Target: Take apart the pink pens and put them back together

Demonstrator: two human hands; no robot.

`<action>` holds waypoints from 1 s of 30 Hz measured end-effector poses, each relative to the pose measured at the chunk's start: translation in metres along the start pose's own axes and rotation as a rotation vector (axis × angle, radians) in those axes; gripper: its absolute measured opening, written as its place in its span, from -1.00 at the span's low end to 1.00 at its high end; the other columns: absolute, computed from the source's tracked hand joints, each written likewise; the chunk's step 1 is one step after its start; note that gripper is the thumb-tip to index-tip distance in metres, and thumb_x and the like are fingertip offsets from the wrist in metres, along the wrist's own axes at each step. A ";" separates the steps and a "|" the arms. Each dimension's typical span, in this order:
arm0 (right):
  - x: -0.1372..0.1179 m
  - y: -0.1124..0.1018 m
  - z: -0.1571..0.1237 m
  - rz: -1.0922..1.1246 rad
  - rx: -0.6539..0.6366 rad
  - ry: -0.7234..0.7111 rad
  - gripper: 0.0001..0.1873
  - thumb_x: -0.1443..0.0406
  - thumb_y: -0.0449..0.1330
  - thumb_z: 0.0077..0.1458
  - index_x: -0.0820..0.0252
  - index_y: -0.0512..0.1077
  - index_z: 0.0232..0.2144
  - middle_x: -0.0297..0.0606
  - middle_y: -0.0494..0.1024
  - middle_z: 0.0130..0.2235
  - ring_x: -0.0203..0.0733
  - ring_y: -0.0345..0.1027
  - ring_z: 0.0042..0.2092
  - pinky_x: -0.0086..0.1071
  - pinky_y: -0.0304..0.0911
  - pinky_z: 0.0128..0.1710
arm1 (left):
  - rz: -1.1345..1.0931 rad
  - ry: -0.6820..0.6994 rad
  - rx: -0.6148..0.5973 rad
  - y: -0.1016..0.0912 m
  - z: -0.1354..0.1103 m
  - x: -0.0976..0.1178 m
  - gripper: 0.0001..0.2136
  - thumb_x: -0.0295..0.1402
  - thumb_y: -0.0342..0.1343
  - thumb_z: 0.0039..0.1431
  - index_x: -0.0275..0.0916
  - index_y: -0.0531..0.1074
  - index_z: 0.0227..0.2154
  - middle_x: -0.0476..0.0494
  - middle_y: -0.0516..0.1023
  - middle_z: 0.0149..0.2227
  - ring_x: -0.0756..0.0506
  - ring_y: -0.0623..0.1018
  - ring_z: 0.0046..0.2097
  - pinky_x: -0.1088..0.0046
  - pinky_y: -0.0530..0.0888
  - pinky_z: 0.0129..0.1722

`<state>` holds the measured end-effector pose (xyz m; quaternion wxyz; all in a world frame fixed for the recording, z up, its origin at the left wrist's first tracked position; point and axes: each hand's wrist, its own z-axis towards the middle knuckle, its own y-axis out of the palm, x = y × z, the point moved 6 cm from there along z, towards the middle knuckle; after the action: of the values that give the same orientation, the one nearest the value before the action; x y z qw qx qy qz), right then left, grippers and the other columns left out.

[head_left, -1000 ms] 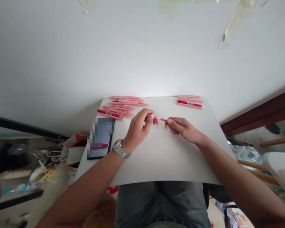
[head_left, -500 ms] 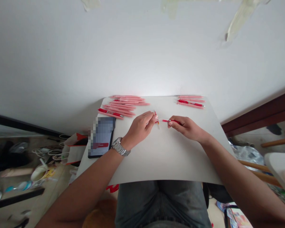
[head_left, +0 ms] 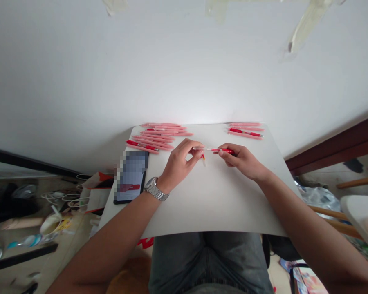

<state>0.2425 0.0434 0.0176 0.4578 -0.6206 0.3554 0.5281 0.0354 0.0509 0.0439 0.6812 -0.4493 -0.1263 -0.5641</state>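
A red pen (head_left: 216, 150) lies level between my two hands, a little above the white table (head_left: 202, 200). My right hand (head_left: 241, 160) is closed on the pen's right end. My left hand (head_left: 180, 161), with a metal watch on its wrist, pinches the pen's left tip with thumb and fingers. A small red piece (head_left: 203, 157) lies on the table just under the pen. Behind my left hand is a heap of several pink and red pens (head_left: 156, 136). A smaller group of pens (head_left: 245, 130) lies at the back right.
A dark phone (head_left: 131, 176) rests at the table's left edge. The white wall rises right behind the table. To the left, on the floor, are cables, bags and a cup. At the right stand wooden furniture and a white chair (head_left: 360, 216).
The pen has risen slightly and turned level. My right hand has shifted a little right and up; my left hand's fingers have closed on the pen's left tip.
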 end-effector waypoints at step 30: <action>0.018 -0.004 0.003 0.196 -0.006 0.174 -0.39 -0.21 0.13 0.30 0.23 0.53 -0.27 -0.28 0.45 -0.47 -0.35 0.14 -0.55 -0.39 -0.04 -0.61 | -0.017 -0.018 0.025 -0.002 0.000 -0.004 -0.85 -0.28 0.15 0.44 -0.18 0.58 -0.10 -0.15 0.59 -0.17 -0.06 0.58 -0.16 0.38 0.58 -0.12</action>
<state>0.2485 0.0484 0.0008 0.3695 -0.6278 0.4511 0.5157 0.0321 0.0540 0.0423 0.6807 -0.4447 -0.1433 -0.5642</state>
